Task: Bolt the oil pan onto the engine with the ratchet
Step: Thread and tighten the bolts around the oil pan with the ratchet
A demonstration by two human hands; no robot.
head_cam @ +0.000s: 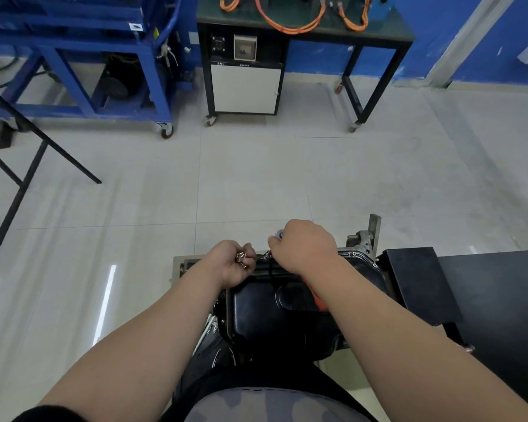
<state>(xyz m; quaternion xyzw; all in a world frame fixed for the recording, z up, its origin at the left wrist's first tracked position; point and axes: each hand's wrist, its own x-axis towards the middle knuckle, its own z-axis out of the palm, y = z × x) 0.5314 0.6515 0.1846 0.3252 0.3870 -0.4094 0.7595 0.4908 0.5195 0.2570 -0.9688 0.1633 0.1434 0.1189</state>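
My right hand [305,249] curls round the stiff ratchet [278,234] near its head at the rim of the oil pan [265,315], while my left hand [230,264] clutches small loose bolts [241,258], probably easily dropped.

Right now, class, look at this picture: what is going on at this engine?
A person is bolting a black oil pan onto an engine. The left hand holds a cluster of copper-coloured bolts over the pan's far rim. The right hand grips the ratchet near its head, at that same far rim, with the orange handle running back under the forearm.
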